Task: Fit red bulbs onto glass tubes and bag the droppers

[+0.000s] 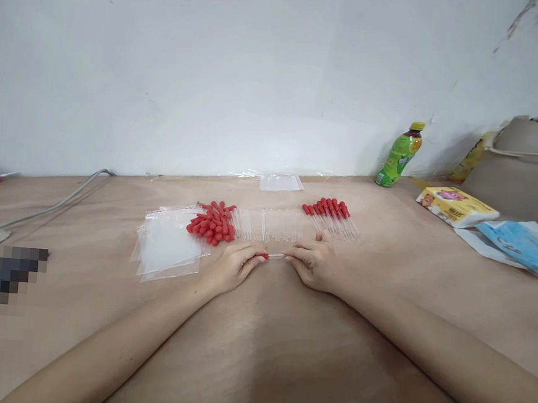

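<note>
1. Head view, with the clock face centred on the held clear tube (276,257) and twelve towards the wall (213,85): this tube lies almost level, nine to three, between the two hands, just above or on the brown table (190,369).
2. Head view, nine o'clock: the left hand (241,266) is closed to a pinch, thumb and fingers on a red bulb (265,256). The bulb meets the tube's left end; how far it is pushed on cannot be told.
3. Head view, three o'clock: the right hand (313,266) pinches the tube's other end between thumb and fingers, nearly closed.
4. Head view, near ten: a pile of red bulbs (214,225) sits close to the left hand, partly over clear plastic bags (170,243) at nine.
5. Head view, twelve: a row of loose clear tubes (267,224) lies side by side, with a small stack of bags (280,182) beyond, near the wall.
6. Head view, between one and two: bulb-topped tubes (331,209) lie in a row just beyond the right hand; well past them stands a green bottle (398,159).
</note>
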Demonstrator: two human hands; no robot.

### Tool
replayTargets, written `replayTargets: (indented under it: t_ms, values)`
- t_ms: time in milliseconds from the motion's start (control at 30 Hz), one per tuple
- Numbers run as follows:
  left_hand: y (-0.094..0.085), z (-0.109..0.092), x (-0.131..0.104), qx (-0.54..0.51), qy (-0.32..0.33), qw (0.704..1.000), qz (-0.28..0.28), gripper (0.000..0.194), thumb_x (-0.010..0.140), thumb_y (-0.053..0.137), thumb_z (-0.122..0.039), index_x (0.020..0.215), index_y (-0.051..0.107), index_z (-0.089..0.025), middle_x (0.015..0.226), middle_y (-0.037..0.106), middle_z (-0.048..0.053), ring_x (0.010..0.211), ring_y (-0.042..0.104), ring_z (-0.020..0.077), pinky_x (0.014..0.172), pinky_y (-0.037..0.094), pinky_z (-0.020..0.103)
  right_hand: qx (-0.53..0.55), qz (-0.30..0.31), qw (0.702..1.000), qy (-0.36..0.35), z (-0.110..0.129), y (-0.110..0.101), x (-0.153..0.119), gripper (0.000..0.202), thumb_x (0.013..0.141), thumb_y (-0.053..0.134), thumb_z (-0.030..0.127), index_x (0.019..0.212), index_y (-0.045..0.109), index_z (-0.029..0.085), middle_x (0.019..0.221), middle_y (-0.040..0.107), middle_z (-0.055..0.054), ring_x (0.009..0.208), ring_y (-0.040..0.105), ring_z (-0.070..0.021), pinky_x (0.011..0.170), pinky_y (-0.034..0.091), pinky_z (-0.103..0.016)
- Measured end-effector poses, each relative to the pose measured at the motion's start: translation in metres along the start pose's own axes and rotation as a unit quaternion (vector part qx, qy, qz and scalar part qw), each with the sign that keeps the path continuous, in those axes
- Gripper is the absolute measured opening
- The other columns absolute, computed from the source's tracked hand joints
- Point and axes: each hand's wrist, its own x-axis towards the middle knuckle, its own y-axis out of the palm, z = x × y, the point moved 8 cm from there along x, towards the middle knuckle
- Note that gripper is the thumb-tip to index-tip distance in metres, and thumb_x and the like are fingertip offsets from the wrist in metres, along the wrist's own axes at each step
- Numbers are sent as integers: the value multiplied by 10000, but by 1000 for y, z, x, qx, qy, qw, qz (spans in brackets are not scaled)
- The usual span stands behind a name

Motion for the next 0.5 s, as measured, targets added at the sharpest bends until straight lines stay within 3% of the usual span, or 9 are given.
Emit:
replayTargets:
  t_ms: [333, 500]
  values:
    - [3, -3, -1, -28, 16, 999, 23, 208, 885, 409, -225, 934, 610, -202, 877, 651, 35, 803, 601, 148, 709, 469, 269, -23, -4, 997, -67, 2, -2, 0, 243, 850, 401, 170, 859, 636, 228, 740, 644, 1, 639, 513, -100, 679, 193, -305]
    - [0, -1, 0, -32, 2, 999, 3, 186, 870, 453, -249, 958, 612, -210, 905, 659, 24, 814, 602, 142, 720, 469, 259, -28, -21, 999, -34, 0, -5, 1, 218, 845, 413, 189, 836, 629, 210, 726, 633, -1, 637, 502, -104, 687, 195, -309]
